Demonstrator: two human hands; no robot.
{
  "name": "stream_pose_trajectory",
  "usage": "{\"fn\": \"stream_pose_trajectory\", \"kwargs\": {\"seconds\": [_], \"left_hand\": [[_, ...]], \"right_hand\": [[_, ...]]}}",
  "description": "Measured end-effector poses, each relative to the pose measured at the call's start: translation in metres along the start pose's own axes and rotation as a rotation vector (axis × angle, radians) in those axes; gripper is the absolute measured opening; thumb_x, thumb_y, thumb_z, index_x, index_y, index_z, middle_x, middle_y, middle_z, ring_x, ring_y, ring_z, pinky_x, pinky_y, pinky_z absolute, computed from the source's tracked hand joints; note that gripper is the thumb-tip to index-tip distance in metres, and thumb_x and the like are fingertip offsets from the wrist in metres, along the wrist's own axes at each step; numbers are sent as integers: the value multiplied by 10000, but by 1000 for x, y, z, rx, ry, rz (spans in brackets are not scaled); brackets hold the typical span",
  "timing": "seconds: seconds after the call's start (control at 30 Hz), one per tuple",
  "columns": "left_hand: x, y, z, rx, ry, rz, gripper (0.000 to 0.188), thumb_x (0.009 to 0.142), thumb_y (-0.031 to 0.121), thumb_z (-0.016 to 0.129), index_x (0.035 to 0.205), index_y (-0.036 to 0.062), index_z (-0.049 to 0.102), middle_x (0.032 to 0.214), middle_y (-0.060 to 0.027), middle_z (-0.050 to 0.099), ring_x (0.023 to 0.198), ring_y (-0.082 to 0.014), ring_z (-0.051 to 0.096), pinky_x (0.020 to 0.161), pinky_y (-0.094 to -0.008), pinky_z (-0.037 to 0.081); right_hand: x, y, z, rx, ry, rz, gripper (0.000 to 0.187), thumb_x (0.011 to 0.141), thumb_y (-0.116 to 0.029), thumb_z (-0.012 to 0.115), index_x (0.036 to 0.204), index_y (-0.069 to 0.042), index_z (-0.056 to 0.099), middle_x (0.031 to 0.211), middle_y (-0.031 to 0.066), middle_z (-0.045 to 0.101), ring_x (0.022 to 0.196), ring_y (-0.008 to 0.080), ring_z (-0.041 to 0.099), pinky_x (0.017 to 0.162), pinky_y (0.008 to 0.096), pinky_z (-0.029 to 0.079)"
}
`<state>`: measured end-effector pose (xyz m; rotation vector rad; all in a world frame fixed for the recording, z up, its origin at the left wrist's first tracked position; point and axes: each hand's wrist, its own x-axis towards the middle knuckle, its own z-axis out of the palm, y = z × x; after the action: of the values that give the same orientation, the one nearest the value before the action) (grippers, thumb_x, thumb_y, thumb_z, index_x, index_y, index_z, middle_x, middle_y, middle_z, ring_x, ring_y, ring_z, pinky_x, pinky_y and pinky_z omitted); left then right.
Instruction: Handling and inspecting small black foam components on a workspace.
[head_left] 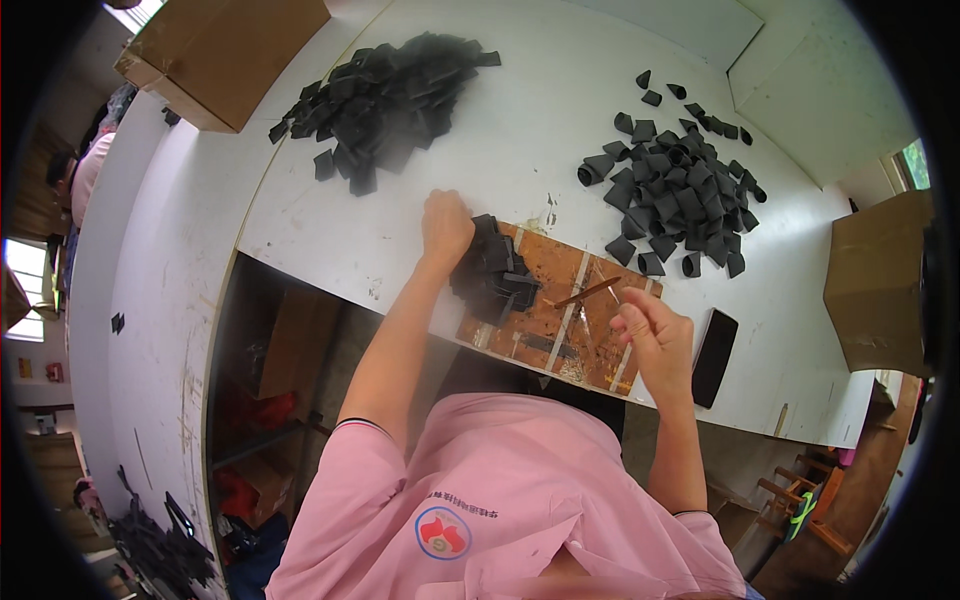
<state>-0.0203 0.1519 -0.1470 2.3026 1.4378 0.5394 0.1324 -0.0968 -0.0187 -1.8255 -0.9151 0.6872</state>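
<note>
Left hand: curled | Right hand: half-curled near brown stick | Grips: cannot tell | Risk: left-hand nudge could scatter black stack

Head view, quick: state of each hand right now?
Left hand: closed, fingers curled, beside the stacked black pieces; any grip is hidden.
Right hand: partly curled near the thin brown stick; cannot tell whether it holds it.

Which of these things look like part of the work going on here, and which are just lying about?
Probably part of the work:
black stack beside the left hand
stained brown board
thin brown stick at the right hand
flat black pieces
curled black pieces

Probably just lying about:
black smartphone
left cardboard box
right cardboard box
</note>
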Motion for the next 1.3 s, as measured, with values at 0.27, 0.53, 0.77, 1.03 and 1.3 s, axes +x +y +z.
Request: {"fn": "stream_pose_trajectory", "kwargs": {"seconds": [0.27,0.53,0.77,1.03,1.3], "left_hand": [[-6,8,-27,-86,-7,-60,179,791,164,553,877,9,521,880,-224,566,864,-372,528,702,-422,428],[0,0,-21,-119,22,40,121,756,118,579,734,2,550,801,-178,580,760,-309,562,640,-392,439],[-38,54,-98,-791,-490,56,87,791,47,516,796,-18,574,621,3,501,573,-70,448,515,-220,370],[-104,123,-99,-1153,-546,9,190,826,95,557,978,-14,520,832,-30,567,722,-73,534,613,-186,441],[-133,123,-96,-1413,-567,-227,145,768,60,593,901,3,575,815,-57,614,733,-108,585,561,-217,464]], "right_hand": [[-23,2,25,-28,56,-238,128,813,-65,566,896,32,582,719,113,621,615,167,627,535,242,470],[-34,6,21,-47,58,-241,117,816,-62,561,884,30,585,731,112,623,609,161,622,525,237,470],[-31,-6,24,251,-52,-40,177,842,-140,558,865,32,594,693,61,611,600,102,586,531,207,459],[-15,-4,36,821,-316,324,219,841,-243,580,784,-32,595,655,-16,552,541,42,482,484,167,383],[-13,7,31,1078,-187,387,200,856,-239,556,795,-49,579,673,-8,560,528,29,467,474,158,381]]}}
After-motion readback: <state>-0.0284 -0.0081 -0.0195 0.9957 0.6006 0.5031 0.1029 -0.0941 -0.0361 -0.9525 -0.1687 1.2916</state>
